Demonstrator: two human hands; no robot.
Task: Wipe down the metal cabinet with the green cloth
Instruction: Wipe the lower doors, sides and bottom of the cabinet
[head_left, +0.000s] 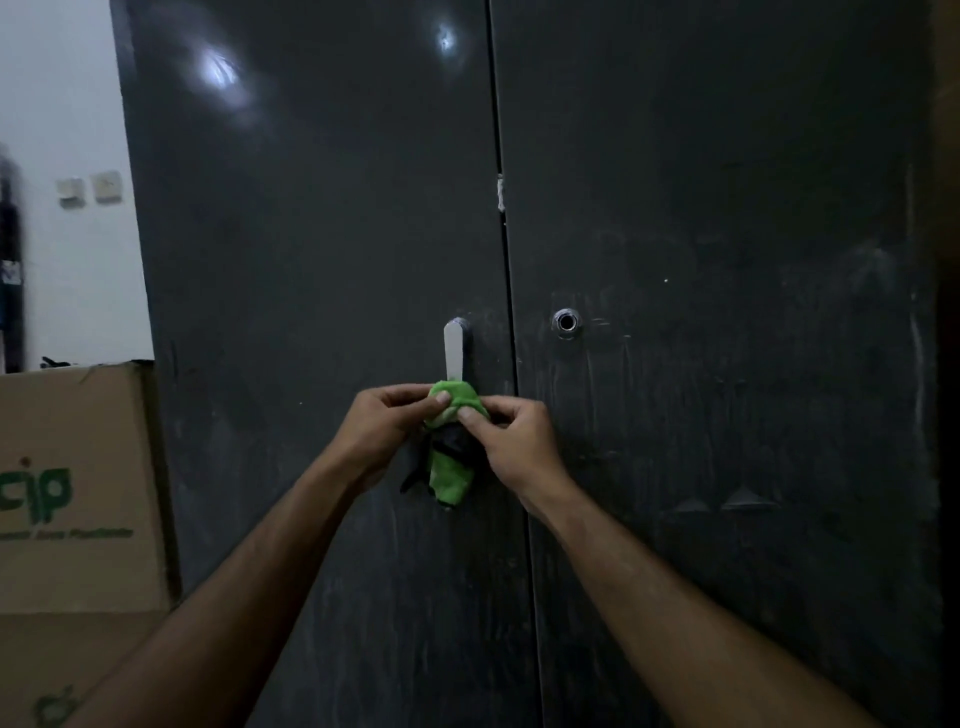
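Observation:
A dark grey metal cabinet (322, 234) with two shut doors fills the view. A silver handle (453, 349) hangs on the left door near the centre seam. The green cloth (451, 470) is bunched over the handle's lower end and hangs down below it, with a dark patch in its middle. My left hand (382, 423) pinches the cloth's top from the left. My right hand (511, 436) pinches it from the right. Both thumbs press on the top fold.
The right door has a round empty hole (566, 322) where a handle would sit, and pale smears lower down. A cardboard box (72, 493) with green print stands at the left against the cabinet. Behind it a white wall carries two switches (91, 188).

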